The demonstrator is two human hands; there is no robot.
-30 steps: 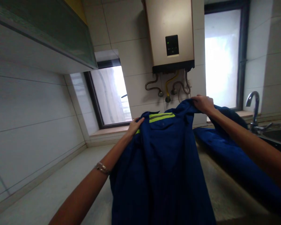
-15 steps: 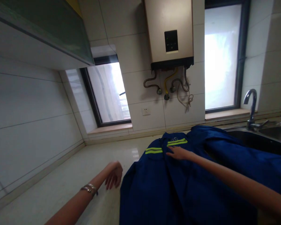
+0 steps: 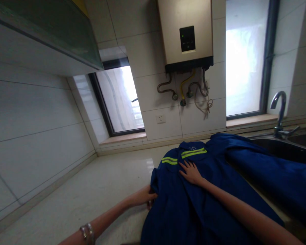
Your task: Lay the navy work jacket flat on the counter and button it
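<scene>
A dark blue work jacket [image 3: 173, 204] with yellow-green and grey reflective stripes lies spread on the pale countertop [image 3: 112, 173]. My right hand [image 3: 192, 173] rests flat on its chest, just below the stripe, with the fingers spread. At the jacket's left edge, my left hand [image 3: 144, 196] has its thumb on top of the cloth and its other fingers curled beneath, pinching the side of the garment. Those lower fingers are partly hidden. One sleeve [image 3: 270, 173] stretches off to the right, by the sink.
A sink [image 3: 304, 149] with a chrome faucet [image 3: 279, 114] stands at the right. On the tiled wall hangs a water heater [image 3: 186, 34] with pipes below and a socket [image 3: 160, 118]. A cabinet [image 3: 48, 30] overhangs the upper left.
My left hand has moved right from above the counter to the jacket's left edge and taken hold of it. That edge has shifted inward. My right hand now lies flatter, slightly lower.
</scene>
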